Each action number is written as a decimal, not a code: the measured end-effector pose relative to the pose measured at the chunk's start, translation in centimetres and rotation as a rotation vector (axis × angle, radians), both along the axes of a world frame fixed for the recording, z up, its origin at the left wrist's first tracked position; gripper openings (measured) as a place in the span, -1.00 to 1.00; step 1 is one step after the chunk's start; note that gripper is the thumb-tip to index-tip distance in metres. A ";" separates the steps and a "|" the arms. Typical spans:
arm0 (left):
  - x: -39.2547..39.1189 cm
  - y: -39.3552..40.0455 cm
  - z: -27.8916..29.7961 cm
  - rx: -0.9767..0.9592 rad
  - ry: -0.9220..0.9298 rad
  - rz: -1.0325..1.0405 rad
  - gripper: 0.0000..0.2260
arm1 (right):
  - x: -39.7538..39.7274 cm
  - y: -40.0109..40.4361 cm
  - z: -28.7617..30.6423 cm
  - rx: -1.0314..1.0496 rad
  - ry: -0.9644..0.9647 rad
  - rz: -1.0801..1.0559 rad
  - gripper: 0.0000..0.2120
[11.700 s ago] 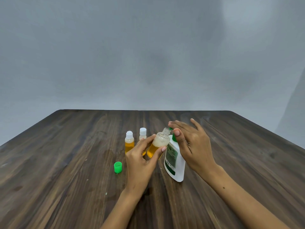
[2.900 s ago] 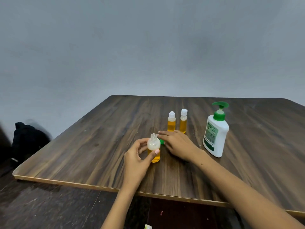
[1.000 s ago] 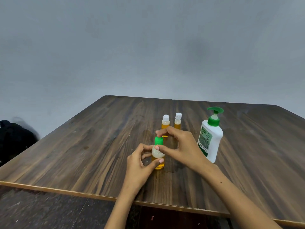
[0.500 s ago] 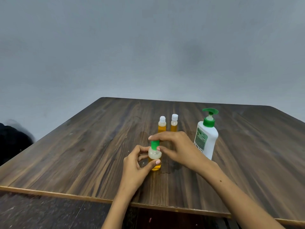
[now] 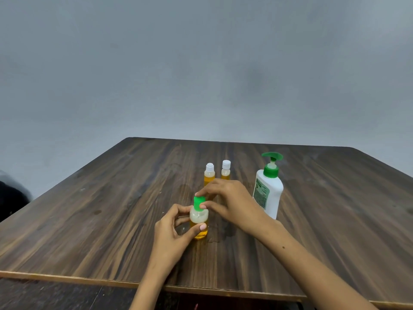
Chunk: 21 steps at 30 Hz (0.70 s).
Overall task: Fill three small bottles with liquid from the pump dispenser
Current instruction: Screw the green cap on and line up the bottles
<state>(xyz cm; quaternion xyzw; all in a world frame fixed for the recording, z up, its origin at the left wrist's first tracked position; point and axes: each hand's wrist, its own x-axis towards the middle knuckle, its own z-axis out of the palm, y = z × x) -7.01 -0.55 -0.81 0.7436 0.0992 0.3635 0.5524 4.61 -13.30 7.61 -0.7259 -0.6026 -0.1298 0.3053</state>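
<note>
A small clear bottle (image 5: 199,220) with yellow liquid below and pale foam above stands on the wooden table (image 5: 111,220). My left hand (image 5: 172,233) grips its body between thumb and fingers. My right hand (image 5: 230,202) pinches the green cap (image 5: 199,202) sitting on the bottle's neck. Two more small bottles with white caps and yellow liquid stand behind, one on the left (image 5: 209,174) and one on the right (image 5: 225,170), their lower parts hidden by my right hand. The white pump dispenser (image 5: 268,189) with a green pump head stands upright to the right.
The table's near edge (image 5: 89,281) runs across the bottom of the view. A dark object (image 5: 11,202) sits off the table at the far left. A plain grey wall rises behind the table.
Over the last second my right hand has stayed pinching the green cap on the bottle, shifting its fingers slightly. Before that the cap went from the table onto the bottle's neck.
</note>
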 end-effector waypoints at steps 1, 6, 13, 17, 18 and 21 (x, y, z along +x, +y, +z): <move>0.0 0.0 0.0 -0.003 -0.002 -0.001 -0.66 | -0.1 0.2 0.1 0.006 -0.006 -0.032 -0.80; 0.0 0.0 0.0 -0.013 -0.006 -0.003 -0.69 | -0.4 0.5 0.8 -0.074 0.009 0.027 -0.69; 0.1 0.0 -0.2 -0.004 -0.014 0.008 -0.70 | -0.4 1.0 1.0 -0.095 -0.077 -0.128 -0.70; 0.1 0.1 -0.2 -0.011 -0.006 0.001 -0.70 | 0.1 0.6 0.9 -0.118 0.031 0.007 -0.65; 0.1 0.1 -0.1 -0.015 -0.002 -0.002 -0.70 | 0.3 0.4 0.9 -0.125 0.069 0.061 -0.64; 0.0 0.0 0.0 -0.010 0.002 -0.006 -0.70 | 0.2 0.6 0.8 -0.119 0.045 0.060 -0.74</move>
